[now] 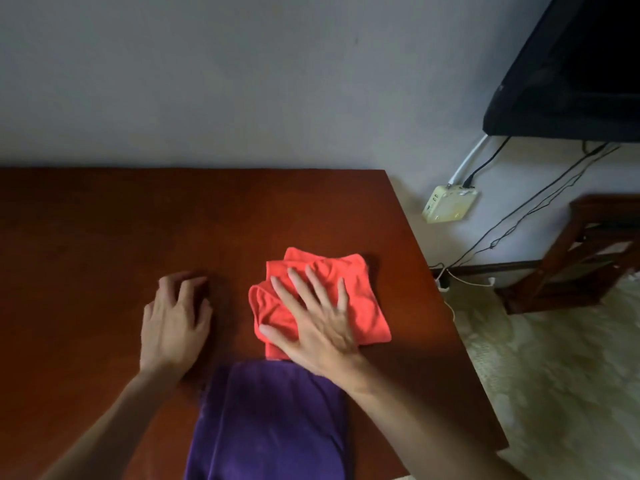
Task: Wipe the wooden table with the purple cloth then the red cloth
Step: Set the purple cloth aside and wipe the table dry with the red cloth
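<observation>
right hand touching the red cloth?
Touching. The head view shows the right hand lying flat on the red cloth, fingers spread straight across its folds, palm covering its near edge, with no gap visible.

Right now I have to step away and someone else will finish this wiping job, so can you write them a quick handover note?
Right hand: flat, fingers spread, pressing on the red cloth.
Left hand: holds nothing, fingers loosely bent on the bare table.
Purple cloth: lies flat at the near edge, just below the red one, under the right forearm, not held.
Done: cannot tell from this view whether the purple pass happened; the purple cloth is set down.
Left: wipe the table with the red cloth; do the purple wipe first if it was skipped.
</observation>
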